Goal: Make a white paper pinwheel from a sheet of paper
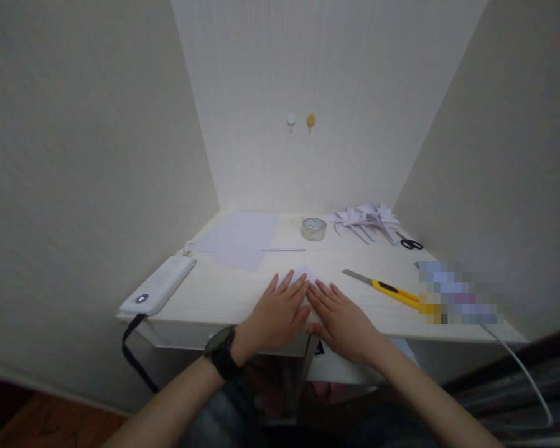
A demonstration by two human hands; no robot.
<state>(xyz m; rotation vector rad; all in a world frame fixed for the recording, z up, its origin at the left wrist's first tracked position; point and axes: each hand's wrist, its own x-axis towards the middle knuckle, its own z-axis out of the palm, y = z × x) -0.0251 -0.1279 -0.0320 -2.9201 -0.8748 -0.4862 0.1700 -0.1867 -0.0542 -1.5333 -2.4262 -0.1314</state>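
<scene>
A small piece of white paper [305, 272] lies at the front middle of the desk, mostly covered by my hands. My left hand [277, 314] rests flat on it with the fingers stretched out; a dark watch is on that wrist. From the other side, my right hand [340, 320] lies on the same paper, its fingers extended and their tips close to the left fingertips. Its thumb is near the desk's front edge. Right of the hands lies a yellow utility knife [394, 292] with its blade out, pointing left.
White paper sheets [238, 239] and a thin strip [284, 250] lie at the back left. A tape roll [313, 229], folded paper pinwheels [366, 219] and black scissors [410, 242] are at the back right. A white power bank [161, 287] sits at the left edge. Walls enclose the desk [205, 298].
</scene>
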